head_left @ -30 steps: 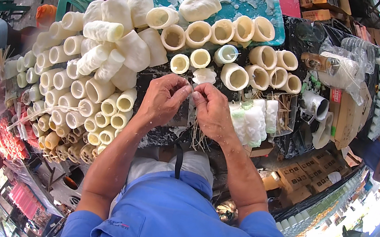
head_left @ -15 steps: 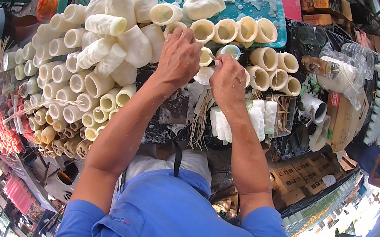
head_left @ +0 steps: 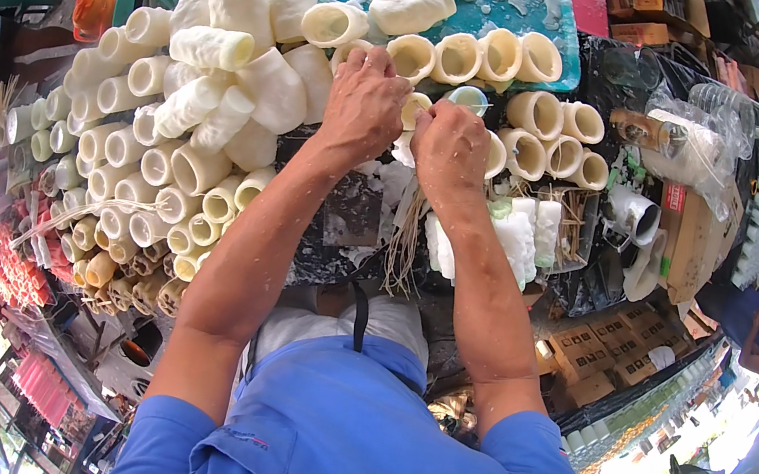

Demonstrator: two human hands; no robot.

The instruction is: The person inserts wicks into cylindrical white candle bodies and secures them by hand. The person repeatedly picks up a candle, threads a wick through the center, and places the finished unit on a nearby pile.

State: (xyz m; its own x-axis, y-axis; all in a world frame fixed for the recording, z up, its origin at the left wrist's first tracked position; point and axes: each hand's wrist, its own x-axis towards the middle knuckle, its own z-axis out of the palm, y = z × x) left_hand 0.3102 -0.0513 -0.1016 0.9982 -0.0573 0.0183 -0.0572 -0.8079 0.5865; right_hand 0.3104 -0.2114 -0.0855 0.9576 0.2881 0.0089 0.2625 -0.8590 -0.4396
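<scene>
My left hand [head_left: 362,104] is curled with its fingertips turned away, close to a cream hollow wax cylinder [head_left: 347,51]; what it grips is hidden. Beside it my right hand [head_left: 453,148] is closed in a pinch, its thumb side near a small yellowish hollow wax piece [head_left: 413,111]. Whatever sits in that pinch cannot be made out. A round piece with a pale blue-green top [head_left: 469,99] stands just beyond the right hand. Long thin wick strands [head_left: 403,251] hang over the table edge between my forearms.
Hollow wax cylinders [head_left: 194,166] are stacked at left, and more [head_left: 533,112] stand at right. A teal tray [head_left: 563,61] with wax scraps lies behind. White wax blocks [head_left: 513,240] are beside my right forearm. Clear plastic wrap [head_left: 721,145] and cardboard lie farther right.
My right hand has shifted slightly left and closer to the left hand. The thin pale strand seen at its fingertips earlier no longer shows. My left hand has barely moved.
</scene>
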